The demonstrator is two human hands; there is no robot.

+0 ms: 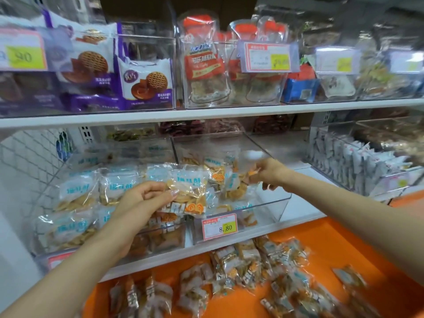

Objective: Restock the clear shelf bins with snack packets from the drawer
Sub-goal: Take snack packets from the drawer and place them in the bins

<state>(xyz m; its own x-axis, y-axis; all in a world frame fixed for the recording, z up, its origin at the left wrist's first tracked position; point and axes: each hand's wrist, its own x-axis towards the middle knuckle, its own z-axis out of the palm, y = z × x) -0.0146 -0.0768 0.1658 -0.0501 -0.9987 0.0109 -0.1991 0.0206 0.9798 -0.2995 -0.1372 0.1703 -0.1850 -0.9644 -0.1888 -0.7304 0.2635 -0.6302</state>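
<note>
Here, the left hand point(146, 198) grips one snack packet point(187, 188) between thumb and fingers, over the packets filling the clear shelf bin point(270, 203). At 3 o'clock from it, the right hand point(271, 174) pinches a blurred packet edge above the same bin. At 6 o'clock, loose packets lie in the orange drawer point(321, 244). A price tag point(219, 226) fronts the bin.
</note>
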